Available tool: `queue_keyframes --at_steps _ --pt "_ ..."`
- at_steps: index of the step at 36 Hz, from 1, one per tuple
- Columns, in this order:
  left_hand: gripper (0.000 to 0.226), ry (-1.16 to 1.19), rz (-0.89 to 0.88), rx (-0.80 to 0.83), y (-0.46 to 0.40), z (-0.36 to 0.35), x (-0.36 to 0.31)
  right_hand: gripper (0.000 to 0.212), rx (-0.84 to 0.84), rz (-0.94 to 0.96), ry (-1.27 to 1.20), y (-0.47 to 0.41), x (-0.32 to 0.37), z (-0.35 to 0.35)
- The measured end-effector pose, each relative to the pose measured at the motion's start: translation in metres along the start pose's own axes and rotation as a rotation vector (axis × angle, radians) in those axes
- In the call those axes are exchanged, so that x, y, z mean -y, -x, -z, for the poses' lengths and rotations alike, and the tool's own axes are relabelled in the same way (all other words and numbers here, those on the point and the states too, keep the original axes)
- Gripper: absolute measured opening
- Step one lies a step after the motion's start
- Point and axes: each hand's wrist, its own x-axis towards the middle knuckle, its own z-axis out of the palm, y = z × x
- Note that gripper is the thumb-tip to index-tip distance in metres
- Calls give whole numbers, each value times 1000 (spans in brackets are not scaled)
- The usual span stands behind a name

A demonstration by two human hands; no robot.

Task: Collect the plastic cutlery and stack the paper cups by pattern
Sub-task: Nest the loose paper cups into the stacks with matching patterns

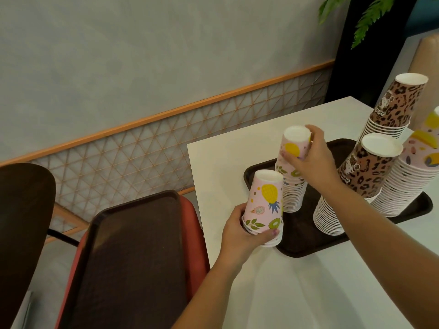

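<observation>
Left hand (240,230) grips short fruit stack (264,207); right hand (308,155) grips taller one (293,169) (upside-down).

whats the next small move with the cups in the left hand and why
Probably lift the short fruit-print stack in the left hand onto the fruit-print stack on the tray, steadied by the right hand: the prints match.

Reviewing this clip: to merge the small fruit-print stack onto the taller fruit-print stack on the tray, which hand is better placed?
Probably the left hand: it already grips the short fruit-print stack, right beside the taller fruit-print stack on the tray. The right hand holds that stack's top cup, so it would need to let go first.
</observation>
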Motion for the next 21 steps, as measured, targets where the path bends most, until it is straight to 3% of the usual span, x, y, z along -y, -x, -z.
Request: queue_keyframes --at_steps 2,6,10,14,17,21 --pt "66 3 -4 -2 0 0 -1 76 -55 23 53 7 -2 -1" --pt "66 10 -26 -17 -2 0 -4 63 -196 251 6 33 14 1" --pt "75 50 -46 -51 -4 -2 -9 63 90 312 -118 60 29 -6" --pt "71 59 -85 -61 -4 -3 -13 71 387 145 -154 73 32 -17" --pt "68 49 -105 -44 -4 -2 -16 58 431 87 -186 78 26 -22" --pt "89 51 -108 39 -1 -1 -17 55 383 62 -228 79 26 -23"
